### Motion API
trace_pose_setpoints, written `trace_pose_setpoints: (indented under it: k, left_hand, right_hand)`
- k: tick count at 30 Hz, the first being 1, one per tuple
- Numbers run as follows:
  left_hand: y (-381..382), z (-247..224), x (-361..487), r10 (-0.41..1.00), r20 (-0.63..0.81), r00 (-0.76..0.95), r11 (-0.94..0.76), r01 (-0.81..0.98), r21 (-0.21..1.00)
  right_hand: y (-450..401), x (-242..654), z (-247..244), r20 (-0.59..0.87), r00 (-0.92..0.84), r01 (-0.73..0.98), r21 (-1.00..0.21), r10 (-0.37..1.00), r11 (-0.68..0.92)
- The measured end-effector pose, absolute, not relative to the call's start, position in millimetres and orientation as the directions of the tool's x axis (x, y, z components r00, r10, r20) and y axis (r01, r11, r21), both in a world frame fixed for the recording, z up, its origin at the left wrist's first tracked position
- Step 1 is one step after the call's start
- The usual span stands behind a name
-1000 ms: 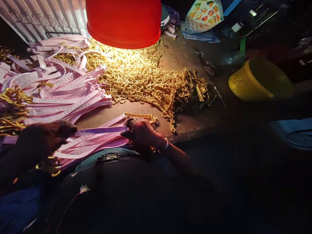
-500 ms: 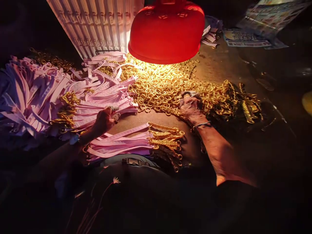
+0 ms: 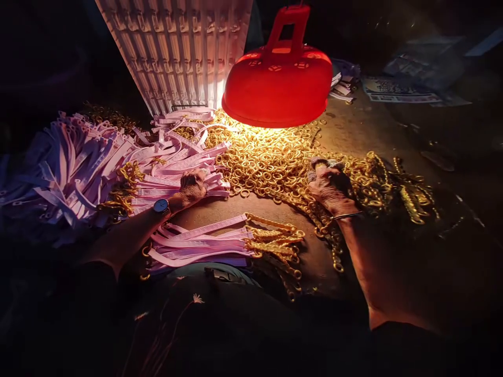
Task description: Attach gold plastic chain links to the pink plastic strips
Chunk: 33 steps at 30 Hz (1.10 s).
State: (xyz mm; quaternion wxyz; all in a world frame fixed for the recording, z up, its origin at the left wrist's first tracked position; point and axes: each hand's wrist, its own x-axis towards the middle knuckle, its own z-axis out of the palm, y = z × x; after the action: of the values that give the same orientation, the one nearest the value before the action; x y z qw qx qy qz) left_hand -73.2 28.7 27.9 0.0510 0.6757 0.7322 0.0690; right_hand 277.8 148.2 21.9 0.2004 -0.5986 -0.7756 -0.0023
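Dark worktop [image 3: 353, 125] w/ one red lamp [image 3: 278, 84] hanging low over the middle, so only the center is lit and the edges fade to black. Bare surface is pretty much just a strip in front of the gold rings [image 3: 267, 162], between the two hands, plus some on the far right. Left side is packed w/ pink strips [image 3: 78, 167] spilling out to the edge. White ribbed panel [image 3: 176, 52] stands at the back.

Left hand [image 3: 192, 187], watch on the wrist, rests on the pink strips w/ fingers curled over them; can't tell if it's actually pinching one. Right hand [image 3: 330, 186] is down on the gold chains [image 3: 377, 180], fingers bent into the pile, grip unclear too. Nearest the body sits a neat bundle of strips w/ chains attached [image 3: 228, 241], ends fanned to the right
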Motion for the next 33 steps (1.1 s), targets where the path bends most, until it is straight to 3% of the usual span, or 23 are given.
trace_pose_setpoints:
  k: [5,7,9,11,13,16,19,22,24,28,33]
  left_hand:
    - [14.7,42.9,-68.4,0.999,0.008,-0.035,0.033,0.983,0.181]
    - [6.7,51.9,-64.8,0.997,0.072,0.004,-0.023,0.962,0.273]
    - [-2.2,61.7,-58.0,0.990,0.144,0.003,-0.069,0.887,0.456]
    - [-11.1,68.5,-48.2,0.987,0.146,-0.062,-0.058,0.712,0.700]
    - [-18.1,68.1,-37.7,0.989,0.067,-0.130,-0.005,0.425,0.905]
    - [-22.5,51.2,-28.0,0.988,-0.114,-0.107,0.117,0.023,0.993]
    - [-22.4,25.2,-29.9,0.948,-0.318,0.014,0.317,-0.135,0.939]
    - [-22.7,6.9,-37.2,0.905,-0.425,0.014,0.419,-0.195,0.887]
    - [-22.8,1.5,-40.4,0.909,-0.413,-0.047,0.396,-0.207,0.895]
    - [-19.6,0.2,-39.1,0.930,-0.359,-0.077,0.339,-0.200,0.920]
    - [-14.8,5.1,-33.4,0.919,-0.393,-0.038,0.381,-0.170,0.909]
  right_hand:
    - [122.0,258.6,57.4,0.334,-0.143,0.951,-0.216,0.932,0.223]
    - [104.7,241.2,63.7,0.370,-0.180,0.885,-0.343,0.912,0.313]
    - [85.8,217.4,61.6,0.377,-0.206,0.737,-0.547,0.903,0.397]
    - [66.4,188.1,53.3,0.303,-0.223,0.533,-0.758,0.927,0.376]
    - [48.0,157.4,42.3,0.197,-0.219,0.343,-0.901,0.956,0.264]
    - [29.0,122.3,26.4,0.105,-0.275,0.169,-0.973,0.956,0.156]
    - [31.2,115.4,12.7,0.118,-0.482,0.150,-0.965,0.868,0.214]
    - [60.5,131.2,1.5,0.144,-0.616,0.348,-0.832,0.774,0.432]
    - [91.8,143.8,-2.4,0.219,-0.538,0.504,-0.690,0.814,0.520]
    - [164.2,154.9,2.2,0.330,-0.391,0.699,-0.501,0.859,0.510]
    - [240.8,145.1,17.0,0.333,-0.464,0.695,-0.438,0.821,0.570]
